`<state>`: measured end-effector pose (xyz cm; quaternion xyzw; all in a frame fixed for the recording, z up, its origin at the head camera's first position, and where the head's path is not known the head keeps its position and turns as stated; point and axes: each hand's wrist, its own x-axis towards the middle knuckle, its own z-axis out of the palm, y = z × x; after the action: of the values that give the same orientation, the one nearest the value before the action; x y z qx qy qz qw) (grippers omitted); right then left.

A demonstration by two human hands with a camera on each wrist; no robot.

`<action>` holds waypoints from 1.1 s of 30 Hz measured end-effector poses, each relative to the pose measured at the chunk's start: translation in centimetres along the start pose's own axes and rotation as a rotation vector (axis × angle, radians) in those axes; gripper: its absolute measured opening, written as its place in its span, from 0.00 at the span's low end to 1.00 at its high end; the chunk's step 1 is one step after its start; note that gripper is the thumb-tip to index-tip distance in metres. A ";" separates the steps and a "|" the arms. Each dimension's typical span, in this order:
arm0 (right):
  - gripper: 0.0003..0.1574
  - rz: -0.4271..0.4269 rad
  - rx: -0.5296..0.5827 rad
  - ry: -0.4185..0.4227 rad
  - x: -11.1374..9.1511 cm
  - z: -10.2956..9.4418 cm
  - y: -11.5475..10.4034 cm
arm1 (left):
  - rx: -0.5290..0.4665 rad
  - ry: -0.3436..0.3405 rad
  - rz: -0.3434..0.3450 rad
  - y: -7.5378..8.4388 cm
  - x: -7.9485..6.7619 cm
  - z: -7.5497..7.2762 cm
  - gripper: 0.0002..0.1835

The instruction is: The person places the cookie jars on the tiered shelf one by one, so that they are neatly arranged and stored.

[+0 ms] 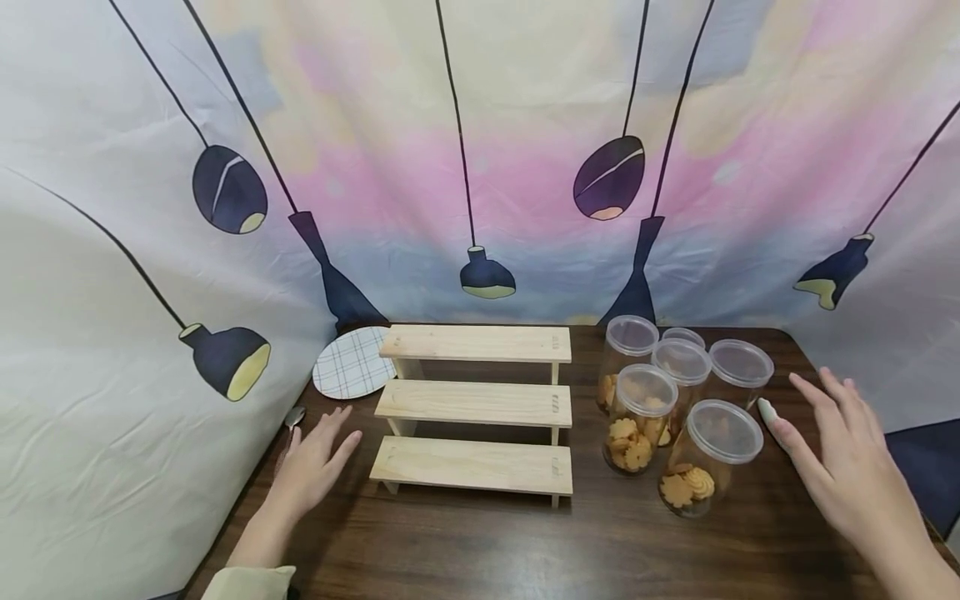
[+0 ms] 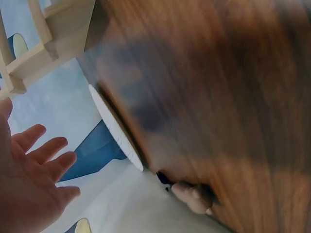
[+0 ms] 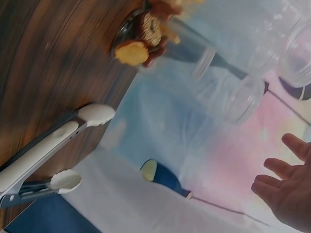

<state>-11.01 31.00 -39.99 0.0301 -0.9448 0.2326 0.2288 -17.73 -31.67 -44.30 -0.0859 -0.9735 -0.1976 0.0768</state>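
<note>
We see a pale three-step wooden stand (image 1: pixel 474 404) on a dark wood table (image 1: pixel 480 546), and we take every place from it. To its left, the left hand (image 1: pixel 311 462) is raised with fingers parted and relaxed, gripping nothing; in the head view it partly covers a spoon (image 1: pixel 295 416) lying left of the stand. Beside the stand's top step, on the left, we find an oval plate (image 1: pixel 352 364) with a checked pattern. Just right of the stand, six clear lidded jars (image 1: pixel 684 393) stand upright in a cluster, with cookies (image 1: pixel 632 446) visible in several. Farther right of the stand, past the jars, lie white-tipped tongs (image 3: pixel 48 147), and near them the right hand (image 1: pixel 847 458) is raised, fingers extended and likewise gripping nothing. Behind the stand we see a pastel cloth (image 1: pixel 525 100) printed with dark lamps.
</note>
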 end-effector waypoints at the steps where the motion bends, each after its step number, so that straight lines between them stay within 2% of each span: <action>1: 0.41 -0.014 0.013 0.004 -0.1 0.0 -0.3 | -0.022 -0.005 0.000 0.0 -0.1 0.2 0.33; 5: 0.41 -0.073 0.045 0.006 -0.1 0.3 -1.2 | -0.103 -0.032 -0.007 -0.1 -0.4 1.2 0.32; 11: 0.43 -0.135 0.063 -0.007 -0.2 0.8 -2.1 | -0.210 -0.080 -0.064 0.2 -0.7 2.4 0.34; 16: 0.46 -0.131 0.085 -0.032 -0.4 1.3 -2.7 | -0.288 -0.103 -0.088 0.4 -0.9 3.3 0.33; 25: 0.50 -0.082 0.075 -0.078 -0.5 1.8 -3.4 | -0.386 -0.096 -0.082 0.6 -0.9 4.1 0.30; 33: 0.55 -0.072 0.067 -0.094 -0.4 2.6 -3.6 | -0.408 -0.103 -0.072 0.9 -0.8 4.4 0.28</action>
<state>-11.16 26.61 -40.70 0.0824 -0.9445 0.2540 0.1912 -17.30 -29.23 -48.16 -0.0750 -0.9183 -0.3886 0.0011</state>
